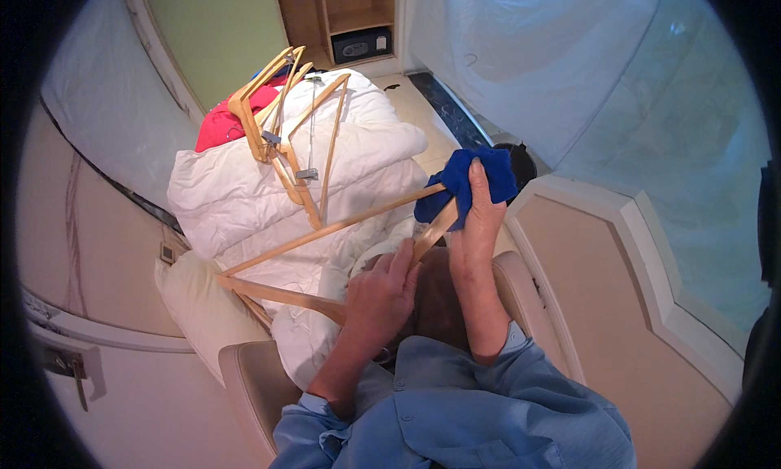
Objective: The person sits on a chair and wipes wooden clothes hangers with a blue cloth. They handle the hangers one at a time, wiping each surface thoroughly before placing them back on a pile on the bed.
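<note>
My left hand (379, 295) grips a wooden clothes hanger (332, 230) near the middle of its shoulder piece. The hanger's straight bar reaches from the far left corner up to the right. Around its right end is a bunched blue cloth (467, 179), pressed there by my right hand (483, 209) with the thumb on top. That end of the hanger is hidden under the cloth. Beyond my hands, several more wooden hangers (262, 124), some with metal clips, lie in a loose heap on a white quilt (360, 142).
A red cloth (213, 124) lies under the heaped hangers. Beside the armchair's left arm (253, 365) leans a white pillow (204, 313). A black bin (521, 164) stands behind the blue cloth. Plastic sheeting (518, 54) hangs at right. A safe (362, 45) sits in the far cabinet.
</note>
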A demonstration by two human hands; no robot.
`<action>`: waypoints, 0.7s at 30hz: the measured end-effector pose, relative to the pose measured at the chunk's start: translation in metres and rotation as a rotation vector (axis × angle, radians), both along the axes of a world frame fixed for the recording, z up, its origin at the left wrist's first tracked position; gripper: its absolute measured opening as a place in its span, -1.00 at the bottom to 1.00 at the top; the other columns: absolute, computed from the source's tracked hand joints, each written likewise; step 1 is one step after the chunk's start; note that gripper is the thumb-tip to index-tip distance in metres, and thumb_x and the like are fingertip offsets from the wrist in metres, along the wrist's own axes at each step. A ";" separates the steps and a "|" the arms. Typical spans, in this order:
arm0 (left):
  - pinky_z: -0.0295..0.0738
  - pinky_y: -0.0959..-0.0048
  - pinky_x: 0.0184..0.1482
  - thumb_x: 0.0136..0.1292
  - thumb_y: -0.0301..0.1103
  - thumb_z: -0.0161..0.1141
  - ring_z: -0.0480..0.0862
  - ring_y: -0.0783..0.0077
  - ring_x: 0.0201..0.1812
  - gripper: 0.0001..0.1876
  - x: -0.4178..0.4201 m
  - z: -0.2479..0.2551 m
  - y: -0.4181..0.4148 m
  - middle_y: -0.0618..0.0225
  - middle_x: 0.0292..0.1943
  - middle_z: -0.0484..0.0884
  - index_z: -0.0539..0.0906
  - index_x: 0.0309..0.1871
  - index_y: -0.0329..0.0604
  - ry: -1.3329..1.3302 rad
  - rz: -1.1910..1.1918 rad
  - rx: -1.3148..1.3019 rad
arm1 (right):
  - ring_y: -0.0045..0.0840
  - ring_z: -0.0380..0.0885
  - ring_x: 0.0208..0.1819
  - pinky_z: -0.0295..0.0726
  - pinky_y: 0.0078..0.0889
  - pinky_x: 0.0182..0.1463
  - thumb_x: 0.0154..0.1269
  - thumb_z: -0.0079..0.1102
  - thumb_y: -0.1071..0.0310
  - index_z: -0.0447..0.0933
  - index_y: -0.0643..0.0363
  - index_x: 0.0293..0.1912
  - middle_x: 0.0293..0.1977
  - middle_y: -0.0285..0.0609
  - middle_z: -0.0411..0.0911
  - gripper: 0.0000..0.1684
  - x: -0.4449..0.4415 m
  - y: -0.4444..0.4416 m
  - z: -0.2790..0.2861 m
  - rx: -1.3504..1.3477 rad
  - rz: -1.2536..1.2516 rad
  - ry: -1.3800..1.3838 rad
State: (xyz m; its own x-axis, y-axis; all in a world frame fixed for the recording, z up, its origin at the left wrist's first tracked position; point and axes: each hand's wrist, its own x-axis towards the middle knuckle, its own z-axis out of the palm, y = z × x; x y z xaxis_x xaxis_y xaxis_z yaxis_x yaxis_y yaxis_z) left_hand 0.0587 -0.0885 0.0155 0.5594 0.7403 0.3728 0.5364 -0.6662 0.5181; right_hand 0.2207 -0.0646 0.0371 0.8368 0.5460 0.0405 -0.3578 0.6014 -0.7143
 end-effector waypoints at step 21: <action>0.54 0.20 -0.40 0.28 -0.32 0.23 0.67 0.08 -0.39 -0.58 0.001 -0.006 0.002 0.15 -0.31 0.66 0.53 0.19 -0.18 -0.016 -0.023 0.089 | -0.32 0.58 -0.08 0.59 -0.29 0.07 0.44 0.08 0.00 0.46 0.26 0.04 -0.15 -0.04 0.58 -0.51 0.044 -0.001 -0.022 0.215 0.292 0.340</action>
